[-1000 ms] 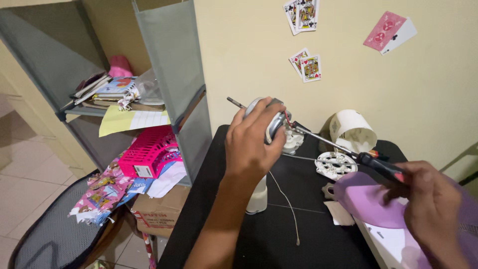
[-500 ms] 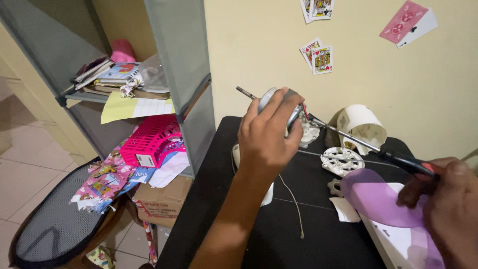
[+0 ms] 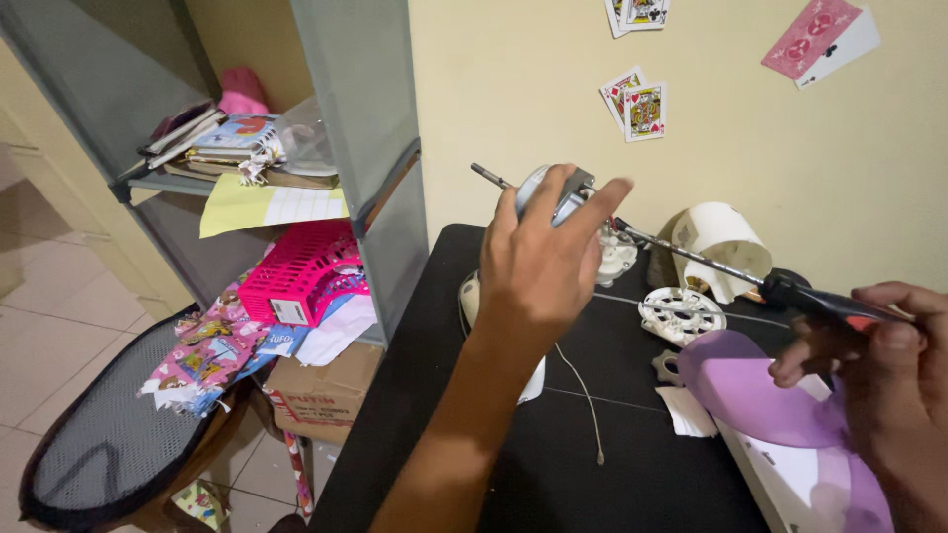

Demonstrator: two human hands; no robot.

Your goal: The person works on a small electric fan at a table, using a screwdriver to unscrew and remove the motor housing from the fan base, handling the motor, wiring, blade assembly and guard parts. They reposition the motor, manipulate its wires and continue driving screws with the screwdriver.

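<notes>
We've got the motor [image 3: 553, 192] up over the black table [image 3: 513, 434], near the wall. Our left hand [image 3: 543, 262] is clamped round it from the front, fingers [image 3: 602, 202] spread over the top, so most of it is hidden. What shows: a grey-silver rounded metal body with a thin shaft sticking out upper left. Our right hand [image 3: 874, 365] is fisted on the screwdriver [image 3: 750, 276], black handle with a red end; its long shank runs up-left to the motor (tip contact hidden behind the fingers). Grey shelf [image 3: 365, 148] at left holds books and papers. Pink basket [image 3: 301, 276] below it; contents unclear.
</notes>
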